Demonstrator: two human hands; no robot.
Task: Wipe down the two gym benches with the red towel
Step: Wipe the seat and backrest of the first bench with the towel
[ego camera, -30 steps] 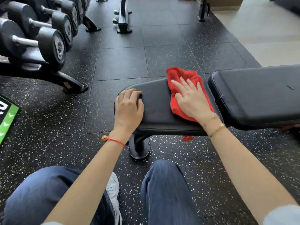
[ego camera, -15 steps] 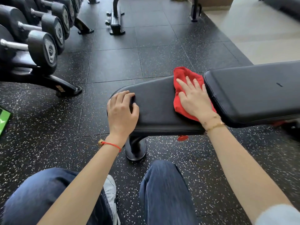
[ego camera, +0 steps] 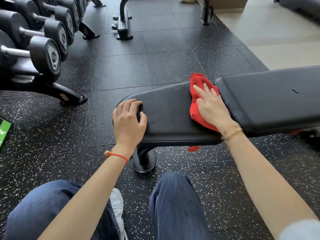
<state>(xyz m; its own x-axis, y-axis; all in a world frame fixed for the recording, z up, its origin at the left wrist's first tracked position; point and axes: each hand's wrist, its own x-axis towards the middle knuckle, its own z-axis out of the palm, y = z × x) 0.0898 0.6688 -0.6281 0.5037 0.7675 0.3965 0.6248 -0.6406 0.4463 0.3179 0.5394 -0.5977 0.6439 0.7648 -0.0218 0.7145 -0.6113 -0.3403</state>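
The person is crouching beside a black padded gym bench seat [ego camera: 169, 116], knees in dark blue jeans [ego camera: 174, 205] showing below. The right hand [ego camera: 212, 108] is lying flat on a crumpled red cloth towel [ego camera: 196, 99], fingers straight and slightly spread, pressing it onto the far right end of the seat pad, right against the gap where the longer black padded backrest [ego camera: 270, 99] begins. Part of the towel is poking out beyond the fingertips toward the far edge of the pad. A thin gold bracelet [ego camera: 232, 132] is sitting on that wrist.

The left hand [ego camera: 129, 121] is resting on the rounded left end of the seat, fingers curled down over its edge and thumb lying on top, bracing on the pad. A red string bracelet [ego camera: 116, 155] is circling that wrist.

The bench's black post and foot [ego camera: 144, 158] are standing on the speckled black rubber floor tiles [ego camera: 121, 70]. A rack of black dumbbells [ego camera: 43, 54] is lining the left side, well apart from the bench.
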